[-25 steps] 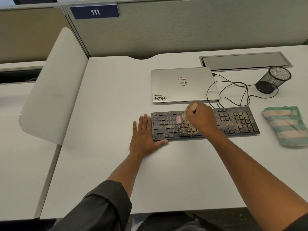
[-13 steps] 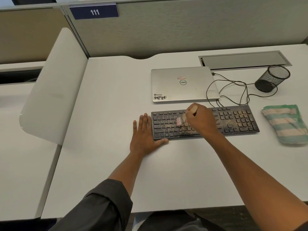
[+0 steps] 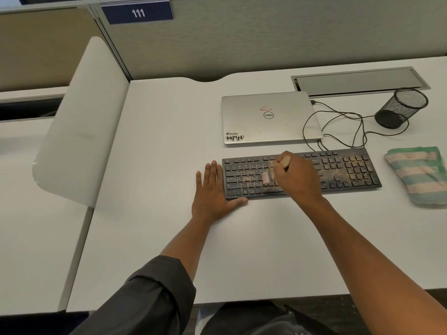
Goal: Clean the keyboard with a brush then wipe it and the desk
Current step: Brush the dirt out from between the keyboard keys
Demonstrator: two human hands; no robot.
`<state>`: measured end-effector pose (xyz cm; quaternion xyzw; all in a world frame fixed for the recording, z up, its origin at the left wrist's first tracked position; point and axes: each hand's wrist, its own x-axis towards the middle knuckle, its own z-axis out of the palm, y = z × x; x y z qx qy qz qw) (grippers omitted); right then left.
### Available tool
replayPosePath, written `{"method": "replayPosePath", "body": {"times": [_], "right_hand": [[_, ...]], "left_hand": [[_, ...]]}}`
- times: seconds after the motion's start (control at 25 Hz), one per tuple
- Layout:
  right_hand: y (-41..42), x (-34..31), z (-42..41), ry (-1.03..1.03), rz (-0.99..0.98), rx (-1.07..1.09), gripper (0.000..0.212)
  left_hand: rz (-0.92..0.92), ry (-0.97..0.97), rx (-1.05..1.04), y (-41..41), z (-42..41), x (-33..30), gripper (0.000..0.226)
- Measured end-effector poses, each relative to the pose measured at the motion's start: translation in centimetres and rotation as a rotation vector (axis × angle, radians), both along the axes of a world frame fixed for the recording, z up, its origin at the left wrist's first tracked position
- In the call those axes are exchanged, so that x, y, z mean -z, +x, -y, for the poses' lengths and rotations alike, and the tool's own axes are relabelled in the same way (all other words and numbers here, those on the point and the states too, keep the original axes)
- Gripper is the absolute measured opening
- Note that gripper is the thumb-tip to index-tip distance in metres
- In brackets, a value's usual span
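A black keyboard (image 3: pixel 346 171) lies on the white desk (image 3: pixel 169 146), dusted with tan crumbs, thickest on its right half. My right hand (image 3: pixel 298 176) grips a small wooden-handled brush (image 3: pixel 267 176) whose pale bristles touch the keys left of centre. My left hand (image 3: pixel 211 193) lies flat on the desk at the keyboard's left end, thumb along its front edge. A folded green and beige striped cloth (image 3: pixel 419 174) sits to the right of the keyboard.
A shut silver laptop (image 3: pixel 269 117) lies behind the keyboard, with black cables (image 3: pixel 343 126) looping to its right. A black mesh pen cup (image 3: pixel 400 108) lies tipped at the back right. A metal cable hatch (image 3: pixel 360 81) and a white side divider (image 3: pixel 82 122) bound the desk.
My right hand has drawn the brush a little toward me and leftward across the keys. My left hand has stayed flat at the keyboard's left end.
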<state>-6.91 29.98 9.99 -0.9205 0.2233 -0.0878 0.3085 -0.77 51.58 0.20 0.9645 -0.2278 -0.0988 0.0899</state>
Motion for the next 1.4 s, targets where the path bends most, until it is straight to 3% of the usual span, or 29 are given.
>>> {"method": "replayPosePath", "body": {"times": [0.32,0.6,0.84,1.12,1.28,1.4], "right_hand": [[-0.9,0.2,-1.3,0.145,0.053,0.002,0.009],[-1.9,0.2,-0.4,-0.008,0.022,0.109,0.013],[-2.2,0.4,-1.8,0.221,0.057,0.025,0.008],[-3.2,0.3,0.6,0.109,0.056,0.129,0.011],[-3.5,0.3,-0.9,0.226,0.079,0.030,0.008],[-3.9,0.7,-1.4,0.194,0.041,0.014,0.008]], "left_hand": [[-0.008,-0.011,0.001,0.0,0.0,0.0,0.133],[-0.005,-0.019,0.003,0.0,-0.1,0.0,0.133],[-0.002,-0.004,0.005,0.0,0.0,-0.1,0.133],[-0.013,-0.006,0.007,-0.1,-0.1,-0.3,0.134],[-0.015,0.010,0.007,-0.1,0.0,-0.3,0.132],[0.000,0.021,0.009,-0.1,0.0,-0.2,0.131]]}}
